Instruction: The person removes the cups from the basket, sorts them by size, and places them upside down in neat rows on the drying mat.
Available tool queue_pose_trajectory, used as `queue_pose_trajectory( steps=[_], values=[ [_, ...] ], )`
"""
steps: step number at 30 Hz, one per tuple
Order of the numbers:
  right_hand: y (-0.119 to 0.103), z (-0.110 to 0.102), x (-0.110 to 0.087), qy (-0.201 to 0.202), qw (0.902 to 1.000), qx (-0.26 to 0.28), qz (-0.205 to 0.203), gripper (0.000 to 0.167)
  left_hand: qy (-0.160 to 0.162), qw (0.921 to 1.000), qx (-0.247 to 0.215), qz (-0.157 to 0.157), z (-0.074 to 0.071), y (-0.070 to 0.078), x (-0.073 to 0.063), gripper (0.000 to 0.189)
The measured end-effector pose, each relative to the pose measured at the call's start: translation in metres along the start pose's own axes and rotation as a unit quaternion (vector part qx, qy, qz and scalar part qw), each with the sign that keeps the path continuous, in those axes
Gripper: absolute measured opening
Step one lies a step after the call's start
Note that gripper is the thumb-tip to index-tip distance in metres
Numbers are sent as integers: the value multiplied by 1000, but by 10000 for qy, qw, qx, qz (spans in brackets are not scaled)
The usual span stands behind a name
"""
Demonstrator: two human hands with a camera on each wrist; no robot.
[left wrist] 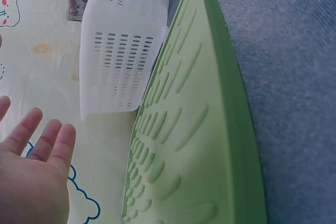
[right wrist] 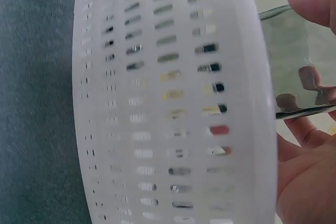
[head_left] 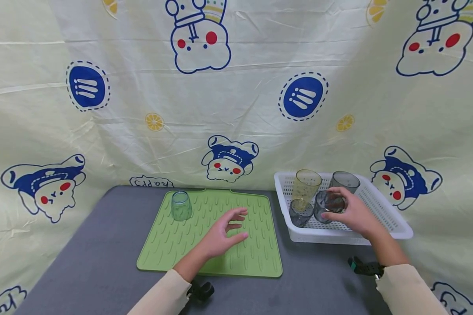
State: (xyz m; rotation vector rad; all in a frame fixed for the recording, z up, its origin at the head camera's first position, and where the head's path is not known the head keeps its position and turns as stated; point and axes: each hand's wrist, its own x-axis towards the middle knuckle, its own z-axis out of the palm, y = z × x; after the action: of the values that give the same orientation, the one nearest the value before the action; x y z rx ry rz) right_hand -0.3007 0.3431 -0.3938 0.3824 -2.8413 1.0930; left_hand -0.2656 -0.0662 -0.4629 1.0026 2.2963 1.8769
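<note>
A: Layout?
B: Grey worktop (head_left: pixel 75 258), lower frame; green mat (head_left: pixel 256 245), lower centre; white basket (head_left: pixel 339 237), right.
A: Hands?
B: Left hand (head_left: pixel 224 236) over the mat, fingers parted, holding nothing. Right hand (head_left: pixel 354 212), fingers curved round a dark glass (head_left: pixel 320 203).
A: Glass where?
B: At the basket, right of centre; can't tell if resting inside.

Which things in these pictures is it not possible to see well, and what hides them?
Head view: base of the rear grey glass, hidden behind the right grip.
Left wrist view: part of the left grip, cut off by the left edge.
Right wrist view: the held glass, partly cut off by the right edge.
Right wrist view: contents of the white basket, mostly hidden by its wall.
</note>
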Motion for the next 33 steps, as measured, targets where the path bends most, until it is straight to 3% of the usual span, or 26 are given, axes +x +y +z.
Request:
queue_pose_trajectory(
  steps=[16,24,33],
  values=[
    [-38,20,-17,490,9975,294,-421,78,-141,9998,-63,-131,10,6,16,63],
    [-52,37,-22,444,9960,467,-612,73,-173,9996,-175,-112,16,6,21,64],
    [-63,56,-24,373,9942,677,-746,73,-51,9987,-326,-381,21,13,24,67]
  ],
)
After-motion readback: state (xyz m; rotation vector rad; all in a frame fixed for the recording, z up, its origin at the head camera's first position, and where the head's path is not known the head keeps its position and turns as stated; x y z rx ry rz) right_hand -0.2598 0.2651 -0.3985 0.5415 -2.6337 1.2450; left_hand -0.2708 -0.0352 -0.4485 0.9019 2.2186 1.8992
